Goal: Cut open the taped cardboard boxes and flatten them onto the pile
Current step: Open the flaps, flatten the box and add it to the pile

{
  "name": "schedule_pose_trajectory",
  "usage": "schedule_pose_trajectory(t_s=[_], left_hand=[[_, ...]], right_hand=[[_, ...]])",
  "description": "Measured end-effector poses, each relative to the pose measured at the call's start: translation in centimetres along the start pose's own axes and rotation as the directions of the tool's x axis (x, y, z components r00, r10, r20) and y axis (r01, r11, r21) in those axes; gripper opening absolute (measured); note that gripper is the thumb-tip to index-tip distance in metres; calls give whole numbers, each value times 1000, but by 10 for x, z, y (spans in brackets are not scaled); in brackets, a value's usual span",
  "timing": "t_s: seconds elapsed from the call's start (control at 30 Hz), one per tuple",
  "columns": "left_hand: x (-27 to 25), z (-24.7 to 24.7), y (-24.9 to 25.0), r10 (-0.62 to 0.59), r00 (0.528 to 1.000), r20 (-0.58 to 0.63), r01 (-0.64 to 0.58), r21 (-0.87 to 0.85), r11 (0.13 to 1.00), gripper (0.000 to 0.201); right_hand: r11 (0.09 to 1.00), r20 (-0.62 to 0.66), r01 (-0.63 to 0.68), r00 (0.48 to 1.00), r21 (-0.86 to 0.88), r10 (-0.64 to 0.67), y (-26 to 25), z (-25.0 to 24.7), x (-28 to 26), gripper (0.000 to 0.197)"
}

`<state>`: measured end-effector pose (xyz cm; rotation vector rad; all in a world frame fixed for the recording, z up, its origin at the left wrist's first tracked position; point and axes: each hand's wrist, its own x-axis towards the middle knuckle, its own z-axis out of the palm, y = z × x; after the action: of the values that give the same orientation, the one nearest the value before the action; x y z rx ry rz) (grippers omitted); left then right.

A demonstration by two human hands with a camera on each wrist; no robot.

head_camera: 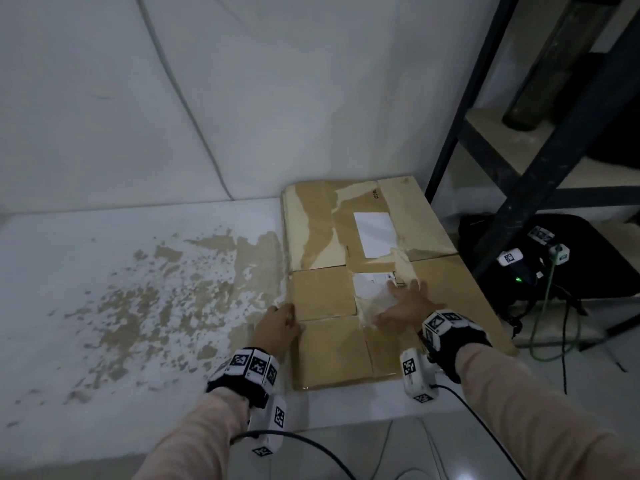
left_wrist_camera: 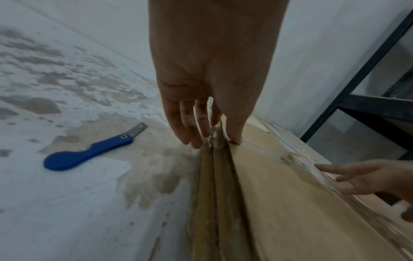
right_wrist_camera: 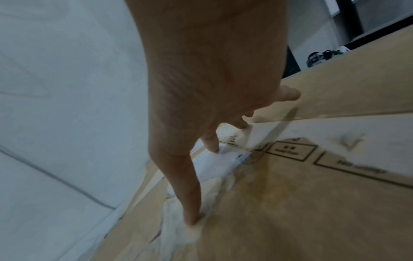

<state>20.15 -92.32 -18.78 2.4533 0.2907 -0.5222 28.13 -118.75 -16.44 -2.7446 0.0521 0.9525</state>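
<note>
Both arms wear long pale pink sleeves (head_camera: 519, 410) reaching to the wrists. Each wrist carries a black fabric band (head_camera: 460, 344) ringed with white square tiles printed with black pixel-pattern markers (head_camera: 437, 323). Below each band hangs 1 white boxy camera module (head_camera: 415, 374) bearing the same markers, and a thin black cable (head_camera: 304, 441) trails from each module. The left hand (head_camera: 277, 327) and right hand (head_camera: 405, 303) are bare.
</note>
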Motion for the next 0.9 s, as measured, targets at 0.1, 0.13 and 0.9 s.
schedule_pose_trajectory(t_s=[0.1, 0.13, 0.9], left_hand=[[-9, -11, -21, -16, 999, -43, 16, 18, 1000, 45], [-14, -16, -30, -22, 998, -65, 23, 20, 1000, 41], [-214, -196, -442, -351, 923, -157, 330, -145, 933, 23]], right_hand=[[996, -90, 84, 992, -12, -85, -25, -5, -5, 85], [990, -140, 142, 980, 3, -140, -38, -6, -6, 73], [485, -314, 873, 473, 42, -823, -609, 152, -127, 19]])
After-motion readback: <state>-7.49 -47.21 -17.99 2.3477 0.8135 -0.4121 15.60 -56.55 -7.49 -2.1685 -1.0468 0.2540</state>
